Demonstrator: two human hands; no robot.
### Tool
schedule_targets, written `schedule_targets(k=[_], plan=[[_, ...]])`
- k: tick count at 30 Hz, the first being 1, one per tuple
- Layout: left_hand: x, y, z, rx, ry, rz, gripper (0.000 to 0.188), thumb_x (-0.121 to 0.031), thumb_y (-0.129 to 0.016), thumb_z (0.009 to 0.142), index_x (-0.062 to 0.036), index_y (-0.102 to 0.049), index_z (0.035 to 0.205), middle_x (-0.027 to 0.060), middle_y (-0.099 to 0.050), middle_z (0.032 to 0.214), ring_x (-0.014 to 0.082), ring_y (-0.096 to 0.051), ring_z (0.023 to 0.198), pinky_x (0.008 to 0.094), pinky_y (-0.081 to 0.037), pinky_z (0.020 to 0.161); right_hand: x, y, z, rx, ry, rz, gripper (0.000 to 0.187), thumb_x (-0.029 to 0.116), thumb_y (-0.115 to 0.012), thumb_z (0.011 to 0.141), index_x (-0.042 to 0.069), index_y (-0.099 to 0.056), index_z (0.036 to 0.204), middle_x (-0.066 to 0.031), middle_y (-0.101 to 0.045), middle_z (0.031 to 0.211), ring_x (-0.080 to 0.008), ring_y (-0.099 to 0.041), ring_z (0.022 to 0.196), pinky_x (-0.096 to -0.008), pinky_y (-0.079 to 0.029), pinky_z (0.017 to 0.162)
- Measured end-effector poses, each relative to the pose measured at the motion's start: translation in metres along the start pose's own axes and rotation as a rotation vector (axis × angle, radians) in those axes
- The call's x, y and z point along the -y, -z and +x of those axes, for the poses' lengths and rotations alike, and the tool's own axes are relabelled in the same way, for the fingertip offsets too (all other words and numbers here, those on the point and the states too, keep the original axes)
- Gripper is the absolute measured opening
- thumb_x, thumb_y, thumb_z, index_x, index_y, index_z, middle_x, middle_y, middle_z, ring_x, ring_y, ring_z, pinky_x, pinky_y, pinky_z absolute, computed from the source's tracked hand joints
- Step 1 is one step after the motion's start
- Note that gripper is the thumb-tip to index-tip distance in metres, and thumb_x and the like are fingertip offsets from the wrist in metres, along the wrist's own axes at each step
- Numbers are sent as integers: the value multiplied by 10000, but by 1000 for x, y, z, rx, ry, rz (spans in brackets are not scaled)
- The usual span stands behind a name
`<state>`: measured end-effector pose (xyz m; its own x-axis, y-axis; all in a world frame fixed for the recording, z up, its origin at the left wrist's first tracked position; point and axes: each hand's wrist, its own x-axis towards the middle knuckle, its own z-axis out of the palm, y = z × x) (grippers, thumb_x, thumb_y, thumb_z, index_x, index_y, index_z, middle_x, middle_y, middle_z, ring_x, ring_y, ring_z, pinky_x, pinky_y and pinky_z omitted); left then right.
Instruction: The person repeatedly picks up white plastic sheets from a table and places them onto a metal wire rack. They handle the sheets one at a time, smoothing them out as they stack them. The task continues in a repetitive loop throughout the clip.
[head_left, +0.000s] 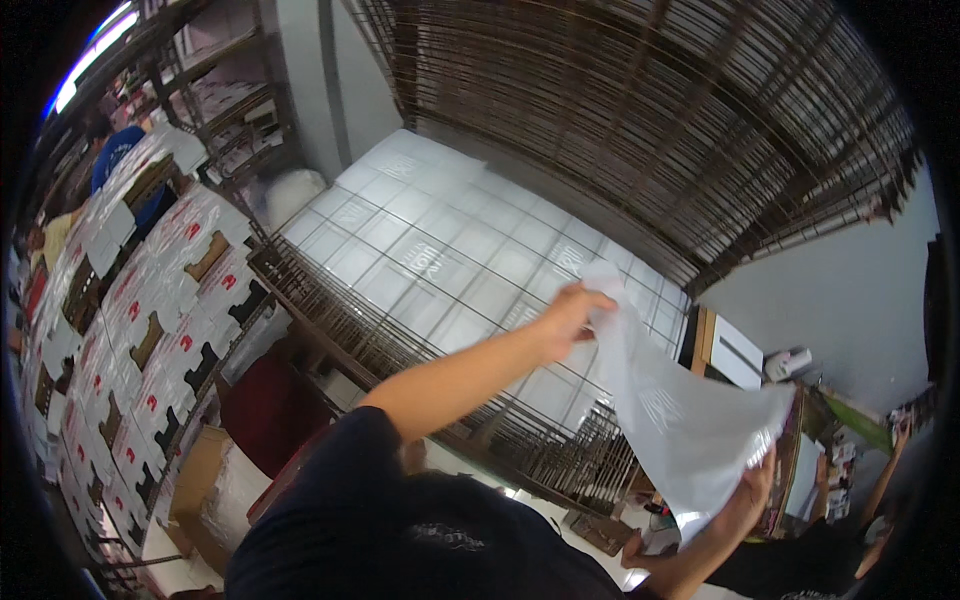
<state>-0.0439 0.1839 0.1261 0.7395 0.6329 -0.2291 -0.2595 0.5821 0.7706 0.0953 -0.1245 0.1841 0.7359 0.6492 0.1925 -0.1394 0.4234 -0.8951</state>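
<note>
Item: translucent white plastic bag (680, 420), held stretched between two hands, right of frame centre.

Position: the bag runs from the middle of the frame down to the lower right. Its long axis slants from upper left to lower right. It hangs in the air in front of a wire rack (420, 330) and touches no surface.

Upper grip: left hand (572, 312), at frame centre, arm extended from the dark sleeve at the lower middle. The fingers are closed, pinching the bag's upper corner. The film falls away from this grip toward the lower right.

Lower grip: right hand (748, 492), at the lower right, forearm coming up from the bottom edge. It is closed on the bag's lower bunched edge, with crumpled film visible above the knuckles. The film rises from this grip toward the upper left.

Relation: both hands are on the bag, at opposite ends of its slant. The film between them is spread broad, not twisted, and is widest near the lower hand.

Surroundings: stacked white cartons (150, 330) with red marks fill the left of the frame. A tiled-looking white panel (440, 240) lies behind the rack. Dark slatted racking (650, 110) fills the upper right. Another person's arm (885, 475) shows at the far lower right, well apart from the bag.
</note>
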Motion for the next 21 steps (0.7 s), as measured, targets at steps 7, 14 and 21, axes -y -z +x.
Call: schedule_targets(k=[7,14,21], plan=[[-129,174,-18,-297,-243,95,161,-115,-598,740,-65,-560,889,20,-547,816,117,-458,714,270,-350,576,-129,-123,132,219,-160,-235,601,-33,-454,716,-4,-370,1310,-108,-555,1108,-176,-542,1004,-272,-430,856],[-156,316,3,-545,-333,90,218,-75,-605,726,-70,-513,924,30,-560,858,113,-488,765,252,-350,580,-285,-187,210,150,-92,-384,454,-75,-547,707,64,-526,1139,-50,-572,937,-111,-542,776,-226,-435,685],[-123,409,98,-897,-513,698,495,-98,-656,641,-50,-555,1124,86,-628,704,212,-609,639,348,-482,610,-421,-185,267,26,-25,-723,372,-36,-559,715,14,-613,1080,-79,-598,986,-127,-551,742,-238,-436,618]])
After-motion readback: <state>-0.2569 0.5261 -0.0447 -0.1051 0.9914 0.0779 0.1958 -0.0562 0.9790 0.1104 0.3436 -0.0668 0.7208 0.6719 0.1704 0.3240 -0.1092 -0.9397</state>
